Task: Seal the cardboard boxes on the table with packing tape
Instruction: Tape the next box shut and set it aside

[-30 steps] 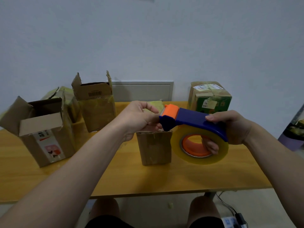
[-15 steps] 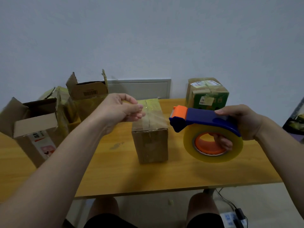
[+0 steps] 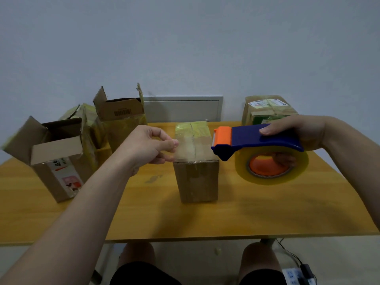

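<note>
A closed cardboard box stands in the middle of the wooden table. A strip of clear tape stretches above its top. My left hand pinches the free end of the tape at the box's left edge. My right hand grips a blue and orange tape dispenser with a clear tape roll, held just right of the box, above the table.
Three open boxes stand at the left: a near one, one with a barcode, and a yellowish one between them. A taped green box sits at the back right. A grey wall panel lies behind. Cables run under the table at right.
My left hand drew the tape end away from the dispenser to the left, and the strip now spans the box top. The dispenser moved right and a little lower.
</note>
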`<state>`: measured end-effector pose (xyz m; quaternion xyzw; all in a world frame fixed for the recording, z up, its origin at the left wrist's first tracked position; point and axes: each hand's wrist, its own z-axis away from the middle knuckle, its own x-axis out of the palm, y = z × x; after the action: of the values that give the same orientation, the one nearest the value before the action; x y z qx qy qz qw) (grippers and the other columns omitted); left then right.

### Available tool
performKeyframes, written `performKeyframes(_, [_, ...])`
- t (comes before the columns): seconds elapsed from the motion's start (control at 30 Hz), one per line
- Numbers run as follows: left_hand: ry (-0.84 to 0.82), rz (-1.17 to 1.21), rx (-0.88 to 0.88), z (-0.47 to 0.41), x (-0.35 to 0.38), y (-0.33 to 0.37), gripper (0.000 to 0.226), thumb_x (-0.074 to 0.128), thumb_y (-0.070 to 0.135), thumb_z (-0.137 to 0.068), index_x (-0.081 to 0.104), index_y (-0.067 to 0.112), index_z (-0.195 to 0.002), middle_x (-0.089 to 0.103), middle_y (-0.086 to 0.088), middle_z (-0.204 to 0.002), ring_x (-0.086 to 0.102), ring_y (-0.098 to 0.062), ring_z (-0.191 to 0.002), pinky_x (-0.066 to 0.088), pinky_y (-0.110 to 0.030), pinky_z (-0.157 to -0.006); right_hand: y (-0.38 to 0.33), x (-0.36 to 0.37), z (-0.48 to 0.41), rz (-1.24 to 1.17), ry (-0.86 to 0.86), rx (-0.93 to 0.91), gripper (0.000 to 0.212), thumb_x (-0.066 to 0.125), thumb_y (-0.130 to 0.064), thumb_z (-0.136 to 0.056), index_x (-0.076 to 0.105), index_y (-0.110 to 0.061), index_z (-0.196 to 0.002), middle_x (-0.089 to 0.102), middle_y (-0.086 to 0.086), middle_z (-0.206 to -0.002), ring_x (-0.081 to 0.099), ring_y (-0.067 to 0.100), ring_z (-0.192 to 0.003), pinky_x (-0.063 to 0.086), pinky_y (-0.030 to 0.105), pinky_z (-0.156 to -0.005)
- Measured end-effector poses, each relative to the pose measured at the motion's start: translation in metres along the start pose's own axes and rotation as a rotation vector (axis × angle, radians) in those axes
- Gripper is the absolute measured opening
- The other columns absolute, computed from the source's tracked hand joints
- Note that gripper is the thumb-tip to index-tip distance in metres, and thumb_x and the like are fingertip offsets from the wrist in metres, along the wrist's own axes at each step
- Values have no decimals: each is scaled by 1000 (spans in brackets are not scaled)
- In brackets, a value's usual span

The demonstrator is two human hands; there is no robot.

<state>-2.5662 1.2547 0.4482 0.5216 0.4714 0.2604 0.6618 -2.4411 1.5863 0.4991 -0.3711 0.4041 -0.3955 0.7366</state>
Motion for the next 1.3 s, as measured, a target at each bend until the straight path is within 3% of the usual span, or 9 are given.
performKeyframes(0.17, [-12,166,-70,-1,-3,-15,21,86,24,-74,82,5,-82,72,-6,-67,68,-11,-59,59,-25,-61,-8,-7,-8,16,11,48,104,97,-57,-48,60,10,-119,66,16,-71,59,22,-48,50,27,-44])
performKeyframes(0.43, [17,220,-77,-2,6,-34,28,88,29,-62,83,9,-81,72,-10,-70,68,-11,-60,58,-23,-60,-11,-5,-16,99,-44,128,64,93,-59,-54,78,-7,-88,63,15,-66,58,23,-48,50,29,-46])
performKeyframes(0.6, [26,204,-80,-3,11,-35,33,89,28,-62,82,4,-83,73,-9,-67,68,-11,-58,57,-22,-58,-8,-6,-17,104,-52,133,65,93,-58,-56,76,-4,-87,62,16,-67,58,24,-49,51,30,-48])
performKeyframes(0.73, [42,185,-101,-2,12,-37,46,90,28,-59,77,-2,-91,77,-15,-77,71,-14,-60,57,-21,-54,-6,-7,-16,102,-58,125,69,92,-59,-57,74,-1,-90,63,18,-68,58,25,-50,51,31,-49])
performKeyframes(0.87, [17,151,-156,-4,13,-39,40,91,27,-66,75,2,-92,77,-13,-78,72,-15,-63,59,-24,-56,-5,-5,-17,128,-80,126,60,90,-61,-57,78,-8,-82,65,15,-68,59,23,-50,51,30,-51])
performKeyframes(1.0, [-127,169,-256,-4,14,-43,19,84,26,-84,72,13,-93,75,-6,-79,73,-16,-67,59,-27,-57,-1,-4,-18,135,-53,141,66,93,-62,-51,79,-10,-89,66,19,-78,61,24,-55,53,30,-51])
performKeyframes(1.2, [-281,329,-284,-4,18,-49,14,67,22,-98,56,18,-90,58,-5,-73,61,-19,-63,54,-27,-58,11,-3,-18,123,27,72,74,92,-65,-50,78,-10,-96,64,25,-99,53,42,-81,53,34,-61])
performKeyframes(1.3, [-274,303,-236,-4,20,-50,14,68,21,-97,55,16,-93,58,-4,-75,57,-18,-67,52,-29,-62,20,-2,-18,74,27,22,71,91,-65,-52,79,-12,-97,66,24,-92,60,34,-71,54,32,-59])
